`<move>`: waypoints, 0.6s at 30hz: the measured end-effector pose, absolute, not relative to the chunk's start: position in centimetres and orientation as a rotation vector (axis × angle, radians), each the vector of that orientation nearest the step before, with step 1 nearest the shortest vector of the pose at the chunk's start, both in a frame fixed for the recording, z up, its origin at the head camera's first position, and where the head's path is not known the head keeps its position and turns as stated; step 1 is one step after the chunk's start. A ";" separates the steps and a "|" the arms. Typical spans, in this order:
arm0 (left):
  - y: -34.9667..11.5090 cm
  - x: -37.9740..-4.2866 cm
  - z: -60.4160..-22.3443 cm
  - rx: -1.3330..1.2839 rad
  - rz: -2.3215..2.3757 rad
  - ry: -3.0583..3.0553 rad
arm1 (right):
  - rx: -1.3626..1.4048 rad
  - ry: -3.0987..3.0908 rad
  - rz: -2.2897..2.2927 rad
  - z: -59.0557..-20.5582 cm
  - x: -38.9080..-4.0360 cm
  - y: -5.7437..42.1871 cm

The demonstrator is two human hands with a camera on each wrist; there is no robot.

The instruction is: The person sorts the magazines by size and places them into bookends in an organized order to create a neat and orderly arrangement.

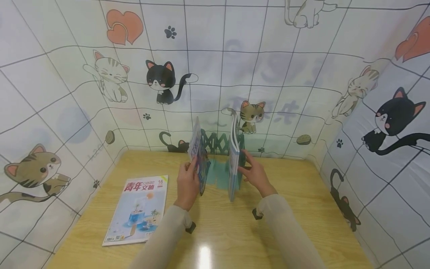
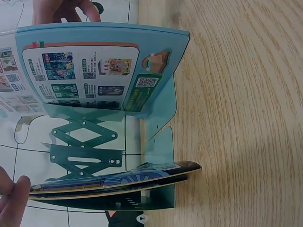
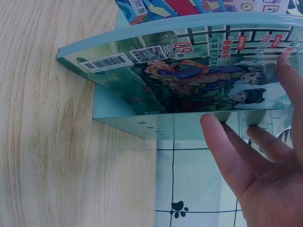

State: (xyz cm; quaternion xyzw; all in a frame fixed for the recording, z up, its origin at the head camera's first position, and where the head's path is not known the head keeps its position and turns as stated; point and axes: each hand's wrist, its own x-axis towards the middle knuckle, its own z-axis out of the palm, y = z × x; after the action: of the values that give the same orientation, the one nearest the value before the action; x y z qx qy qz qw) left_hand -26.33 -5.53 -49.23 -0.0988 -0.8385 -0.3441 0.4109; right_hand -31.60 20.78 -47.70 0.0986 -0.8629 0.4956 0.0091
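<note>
A green expandable bookend (image 1: 218, 175) stands on the table with magazines upright at both ends. At its left end my left hand (image 1: 188, 185) pinches the near edge of a few thin magazines (image 2: 118, 182), which lean slightly. On the right, my right hand (image 1: 256, 175) touches a thicker blue-spined magazine (image 3: 199, 71) with the thumb, while its other fingers, fairly straight, rest against the outer side of the bookend's end plate (image 3: 165, 125). Between the two groups, the bookend's base and folding lattice (image 2: 85, 146) show. A flat magazine (image 1: 137, 209) with red title characters lies left of my left hand.
The wooden table (image 1: 228, 231) ends at a wall covering (image 1: 208, 74) printed with cats and grid lines, close behind the bookend. Similar covering rises at both sides.
</note>
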 end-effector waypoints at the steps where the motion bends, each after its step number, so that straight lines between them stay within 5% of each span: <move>1: -5.5 -26.4 -49.3 -0.255 -0.855 -2.103 | 0.309 -2.694 1.547 -47.7 -31.6 20.8; 18: -5.4 -27.5 -48.9 -0.237 -0.866 -2.166 | 0.305 -2.696 1.570 -47.8 -31.7 20.9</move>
State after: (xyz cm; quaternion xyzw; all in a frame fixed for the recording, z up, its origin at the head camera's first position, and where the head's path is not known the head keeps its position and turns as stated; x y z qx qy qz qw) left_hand -27.52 -5.41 -48.93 -0.0931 -0.8516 -0.3402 0.3878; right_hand -31.69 20.92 -47.76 0.0972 -0.8600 0.5009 0.0036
